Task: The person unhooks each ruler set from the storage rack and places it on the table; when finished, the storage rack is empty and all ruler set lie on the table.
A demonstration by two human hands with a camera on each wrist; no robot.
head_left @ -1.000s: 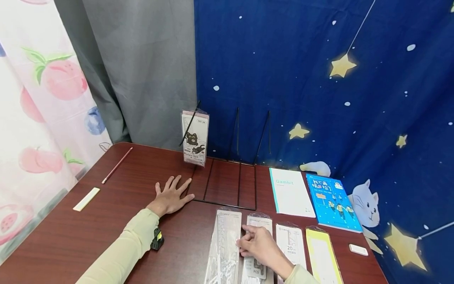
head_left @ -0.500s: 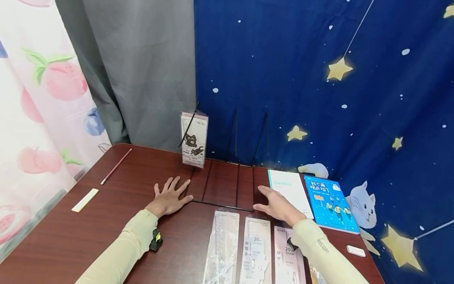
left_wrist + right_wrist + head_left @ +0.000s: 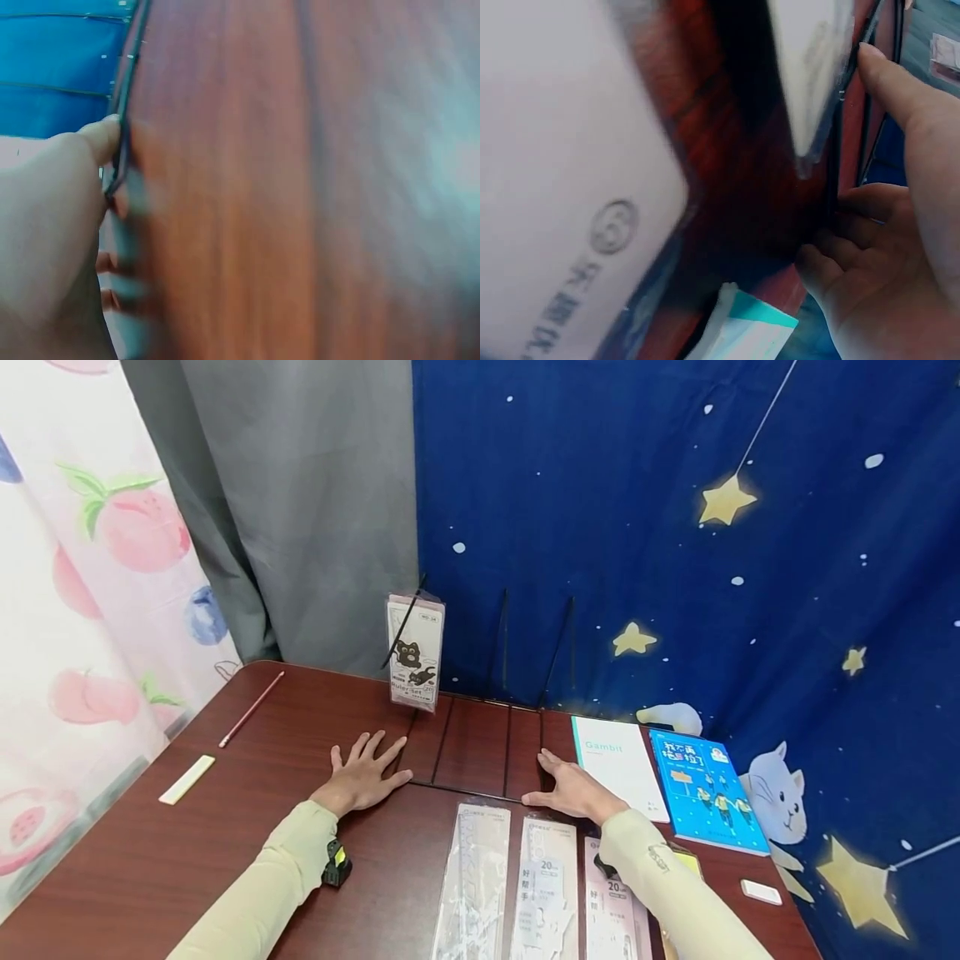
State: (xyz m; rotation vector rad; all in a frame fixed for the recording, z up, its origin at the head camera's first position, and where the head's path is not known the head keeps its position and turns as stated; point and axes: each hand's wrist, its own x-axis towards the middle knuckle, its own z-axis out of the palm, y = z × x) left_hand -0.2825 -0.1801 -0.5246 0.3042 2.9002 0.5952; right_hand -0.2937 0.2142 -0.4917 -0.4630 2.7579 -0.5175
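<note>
A black wire rack [image 3: 474, 748] stands at the back of the brown table [image 3: 225, 852]. A cat-printed ruler set pack [image 3: 415, 653] stands upright in its left slot. My left hand [image 3: 363, 772] lies flat on the table with spread fingers, its thumb against the rack's left front edge. My right hand [image 3: 572, 791] rests flat at the rack's right front corner. In the left wrist view the thumb [image 3: 101, 141] touches the wire [image 3: 124, 112]. In the right wrist view the thumb [image 3: 896, 82] lies along the rack wire [image 3: 835, 150]. Neither hand holds anything.
Three clear ruler packets [image 3: 472, 877] [image 3: 543, 885] [image 3: 613, 906] lie side by side at the front. A white "Gambit" book [image 3: 617, 766] and a blue book [image 3: 707, 787] lie to the right, with a white eraser [image 3: 761, 891]. A pencil [image 3: 251, 708] and white strip [image 3: 186, 779] lie far left.
My right hand left the middle ruler packet and moved forward to the rack's right front corner. My left hand stayed flat by the rack's left edge.
</note>
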